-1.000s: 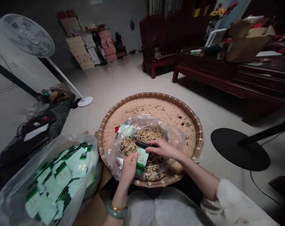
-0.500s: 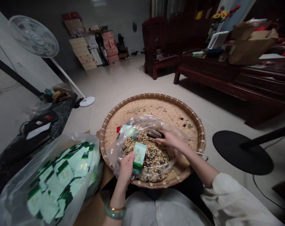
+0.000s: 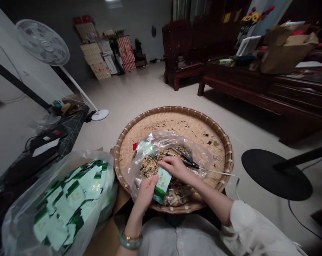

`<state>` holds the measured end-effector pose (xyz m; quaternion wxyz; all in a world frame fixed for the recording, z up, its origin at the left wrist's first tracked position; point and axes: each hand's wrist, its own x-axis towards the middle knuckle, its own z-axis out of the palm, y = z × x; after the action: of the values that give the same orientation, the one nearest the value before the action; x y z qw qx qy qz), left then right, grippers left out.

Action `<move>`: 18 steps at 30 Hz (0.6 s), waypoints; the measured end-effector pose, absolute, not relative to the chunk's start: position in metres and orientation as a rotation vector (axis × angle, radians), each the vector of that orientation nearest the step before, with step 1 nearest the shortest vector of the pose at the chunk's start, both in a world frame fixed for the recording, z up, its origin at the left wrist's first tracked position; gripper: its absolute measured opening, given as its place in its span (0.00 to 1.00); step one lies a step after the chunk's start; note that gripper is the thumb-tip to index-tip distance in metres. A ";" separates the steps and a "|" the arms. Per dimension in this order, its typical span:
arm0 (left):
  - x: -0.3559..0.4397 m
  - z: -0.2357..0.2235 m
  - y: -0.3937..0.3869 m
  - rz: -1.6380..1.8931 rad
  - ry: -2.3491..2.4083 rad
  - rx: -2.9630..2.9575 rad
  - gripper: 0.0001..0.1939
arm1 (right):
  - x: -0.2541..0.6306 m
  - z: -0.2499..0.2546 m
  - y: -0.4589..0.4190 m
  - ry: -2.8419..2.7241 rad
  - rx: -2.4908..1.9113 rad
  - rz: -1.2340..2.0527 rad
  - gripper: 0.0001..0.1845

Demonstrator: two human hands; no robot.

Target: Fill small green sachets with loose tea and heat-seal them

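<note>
My left hand (image 3: 147, 189) is closed on the lower left edge of a pale and dark green sachet (image 3: 163, 179). My right hand (image 3: 176, 168) pinches the top edge of that sachet. Just beyond my right hand a black hair straightener (image 3: 186, 160) lies with its two arms apart, its white cord trailing right. It rests on a clear plastic bag (image 3: 131, 170) of dried, yellow-and-dark loose leaf or flower material (image 3: 149, 165). The bag sits in a round woven bamboo tray (image 3: 174, 119). More green sachet material shows at the bag's far left edge.
Left of the tray stands a large clear bag (image 3: 19, 217) full of green sachets (image 3: 72, 193). A white fan (image 3: 46, 46) stands behind it. At right are a black round stand base (image 3: 276, 174) and a dark wooden table (image 3: 246, 78). Stacked boxes (image 3: 97, 60) lean at the back wall.
My right hand has let go of the hair straightener, which now lies on the bag, and has come back to the top of the sachet. My left hand keeps holding the sachet.
</note>
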<state>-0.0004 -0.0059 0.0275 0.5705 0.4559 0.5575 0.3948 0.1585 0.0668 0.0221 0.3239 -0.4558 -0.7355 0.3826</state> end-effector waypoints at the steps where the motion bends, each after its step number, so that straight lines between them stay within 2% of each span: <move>1: -0.004 0.032 -0.006 0.982 1.300 0.985 0.22 | 0.160 0.022 0.072 -1.932 -1.243 1.039 0.25; 3: -0.013 0.044 -0.007 1.230 1.275 0.765 0.22 | 0.162 0.022 0.083 -1.991 -1.361 1.014 0.29; 4: -0.018 0.050 -0.008 1.471 1.244 0.633 0.23 | 0.161 0.022 0.089 -2.037 -1.409 0.957 0.28; 7: -0.024 0.067 -0.010 1.933 1.030 0.506 0.33 | 0.151 0.019 0.107 -2.139 -1.467 0.788 0.18; 8: -0.022 0.069 -0.011 1.948 0.984 0.535 0.34 | 0.144 0.018 0.113 -2.160 -1.480 0.754 0.15; 10: -0.016 0.065 -0.014 1.860 1.000 0.663 0.28 | 0.128 0.015 0.125 -2.220 -1.517 0.690 0.14; 12: -0.010 0.056 -0.013 1.736 1.137 0.856 0.21 | 0.111 0.011 0.134 -2.283 -1.548 0.635 0.17; 15: -0.013 0.042 0.001 1.348 1.428 1.361 0.16 | 0.093 0.004 0.142 -2.364 -1.577 0.571 0.21; 18: -0.031 0.037 0.029 1.269 1.624 1.564 0.20 | 0.090 -0.003 0.145 -2.423 -1.565 0.526 0.18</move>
<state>-0.0306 0.0287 0.0371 0.2737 0.5815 0.6037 0.4717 0.0896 0.1450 -0.0025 0.1046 -0.5309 -0.8218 0.1785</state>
